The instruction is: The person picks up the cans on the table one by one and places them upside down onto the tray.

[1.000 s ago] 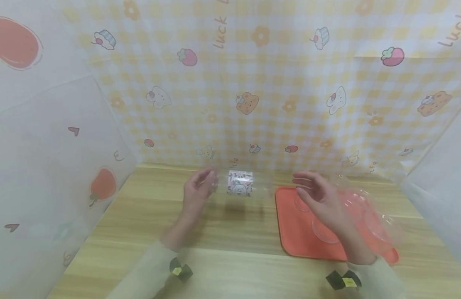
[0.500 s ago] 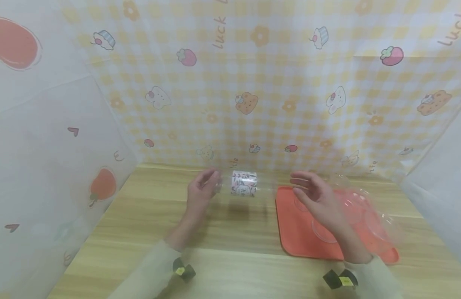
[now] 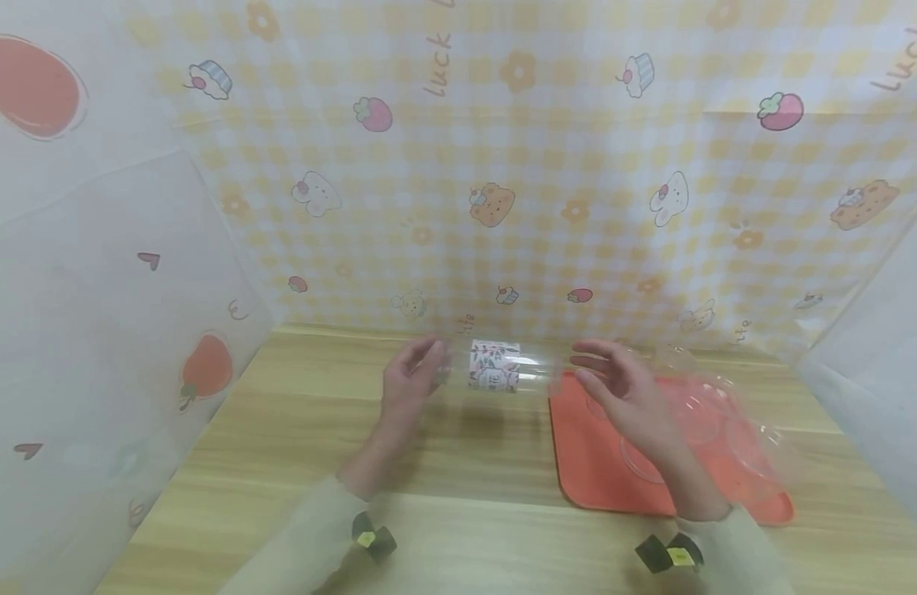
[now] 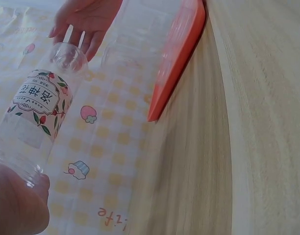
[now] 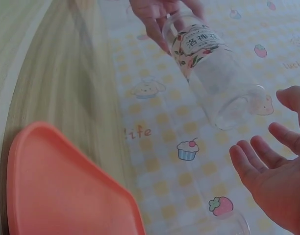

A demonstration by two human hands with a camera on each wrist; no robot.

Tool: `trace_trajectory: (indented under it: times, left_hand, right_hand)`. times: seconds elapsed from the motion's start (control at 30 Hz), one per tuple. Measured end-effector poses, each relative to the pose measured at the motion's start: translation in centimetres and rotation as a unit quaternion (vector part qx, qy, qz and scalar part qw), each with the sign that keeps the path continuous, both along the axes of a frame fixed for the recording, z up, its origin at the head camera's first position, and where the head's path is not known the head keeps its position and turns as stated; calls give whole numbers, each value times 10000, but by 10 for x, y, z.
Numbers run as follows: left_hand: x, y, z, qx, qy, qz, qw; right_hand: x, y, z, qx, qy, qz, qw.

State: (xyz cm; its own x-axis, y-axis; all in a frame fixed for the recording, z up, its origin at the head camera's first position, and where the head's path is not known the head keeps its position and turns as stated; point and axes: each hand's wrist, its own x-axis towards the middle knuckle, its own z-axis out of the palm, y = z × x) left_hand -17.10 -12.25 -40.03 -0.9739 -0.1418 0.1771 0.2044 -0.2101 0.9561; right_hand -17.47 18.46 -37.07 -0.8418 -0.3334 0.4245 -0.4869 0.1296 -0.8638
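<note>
A clear plastic jar (image 3: 494, 367) with a floral paper label lies sideways in the air above the table. My left hand (image 3: 410, 380) grips its threaded mouth end, as the left wrist view shows with the jar (image 4: 39, 98) reaching away from the fingers. Facing the jar's base is my right hand (image 3: 629, 401), its fingers spread and loosely bent. In the right wrist view a small gap separates this right hand (image 5: 277, 161) from the base of the jar (image 5: 209, 63). Nothing is in the right palm.
An orange-red tray (image 3: 588, 475) lies on the wooden table (image 3: 466, 529) at the right, partly under my right forearm. Several clear plastic containers (image 3: 756, 450) sit on it and by its far edge; their exact shapes are hard to make out. A patterned cloth (image 3: 429, 165) hangs behind.
My left hand has carried the jar a little to the right. My right hand has shifted slightly left, so the gap between it and the jar's base has narrowed.
</note>
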Motion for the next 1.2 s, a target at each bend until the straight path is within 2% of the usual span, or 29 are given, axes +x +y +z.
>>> trace_trajectory:
  times: [0.43, 0.67, 0.9, 1.2]
  left_hand:
    - [0, 8, -1, 20, 138, -102, 9999]
    - [0, 15, 1, -2, 229, -164, 9996]
    - [-1, 19, -1, -35, 355, -180, 9992]
    - [1, 19, 2, -189, 439, -289, 9984]
  right_hand:
    - [-1, -11, -5, -129, -236, 124, 9996]
    - [0, -15, -6, -117, -550, 215, 9982]
    - [-1, -15, -8, -121, -302, 268, 9991]
    - [-1, -12, -7, -210, -305, 360, 9987]
